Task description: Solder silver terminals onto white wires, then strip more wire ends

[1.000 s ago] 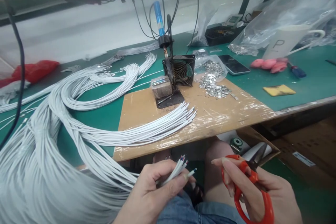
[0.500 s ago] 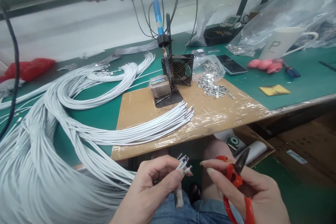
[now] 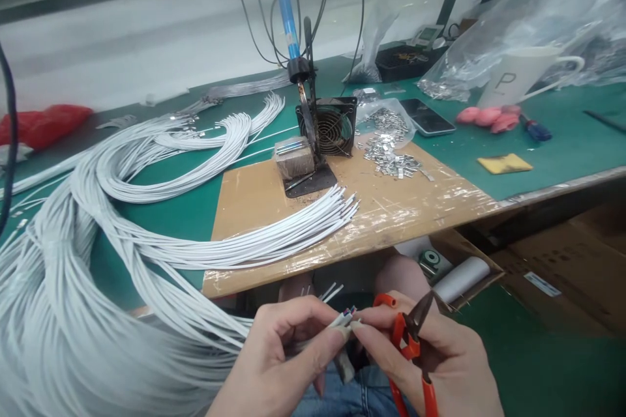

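Note:
My left hand (image 3: 288, 352) pinches the ends of several white cables (image 3: 341, 319) between thumb and fingers, low in the middle of the view. Coloured wire tips stick out past the thumb. My right hand (image 3: 430, 352) touches these ends with thumb and forefinger, and orange-handled scissors (image 3: 408, 335) hang in the same hand, their dark blades pointing up and away. A grey strip (image 3: 345, 367) hangs below the left fingers. Above the hands, a bundle of white cables (image 3: 254, 241) lies across a cardboard sheet (image 3: 391, 208).
A soldering iron (image 3: 289, 26) stands in its holder beside a black fan (image 3: 335, 127). Metal pieces (image 3: 391, 150), a phone (image 3: 426, 117), a white mug (image 3: 521, 75) and a yellow sponge (image 3: 505, 163) lie to the right. A large cable heap (image 3: 98, 313) fills the left side.
My right hand has moved left with the scissors, and its thumb and forefinger now meet the cable ends at my left hand. The view has shifted slightly.

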`<action>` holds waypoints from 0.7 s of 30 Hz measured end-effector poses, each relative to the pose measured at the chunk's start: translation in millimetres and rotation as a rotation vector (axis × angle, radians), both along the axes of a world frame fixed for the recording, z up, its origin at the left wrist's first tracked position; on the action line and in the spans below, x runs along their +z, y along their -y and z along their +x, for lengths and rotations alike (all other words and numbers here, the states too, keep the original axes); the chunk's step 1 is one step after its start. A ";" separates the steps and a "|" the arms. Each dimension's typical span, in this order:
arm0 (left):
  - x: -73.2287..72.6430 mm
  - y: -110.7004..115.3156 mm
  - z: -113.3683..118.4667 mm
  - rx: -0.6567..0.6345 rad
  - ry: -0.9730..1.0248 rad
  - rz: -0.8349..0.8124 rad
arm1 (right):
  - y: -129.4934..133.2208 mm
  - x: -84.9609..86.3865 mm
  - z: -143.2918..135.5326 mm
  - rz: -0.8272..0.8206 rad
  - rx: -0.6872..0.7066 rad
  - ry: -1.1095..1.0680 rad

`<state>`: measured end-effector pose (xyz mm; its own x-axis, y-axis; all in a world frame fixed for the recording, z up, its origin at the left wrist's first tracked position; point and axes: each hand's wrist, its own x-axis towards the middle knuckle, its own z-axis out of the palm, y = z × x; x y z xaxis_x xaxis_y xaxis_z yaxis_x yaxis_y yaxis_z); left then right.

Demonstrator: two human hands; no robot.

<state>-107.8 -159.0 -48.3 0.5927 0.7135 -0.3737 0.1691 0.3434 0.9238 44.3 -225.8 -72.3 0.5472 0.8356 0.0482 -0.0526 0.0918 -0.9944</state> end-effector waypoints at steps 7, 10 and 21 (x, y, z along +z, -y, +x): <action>2.5 6.4 2.4 0.005 -0.063 0.056 | 2.3 -3.2 -0.7 -0.093 0.020 -0.020; 1.6 7.8 2.3 0.003 -0.064 0.056 | 3.5 -5.4 -6.0 -0.060 0.004 -0.002; -0.1 2.0 1.3 0.056 0.116 -0.100 | 10.2 -35.3 24.9 -0.103 -0.053 -0.355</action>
<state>-106.5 -160.9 -48.3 0.5966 0.7092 -0.3756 0.0409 0.4406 0.8968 69.2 -235.9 -107.6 0.5570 0.7965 -0.2353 -0.3937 0.0038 -0.9192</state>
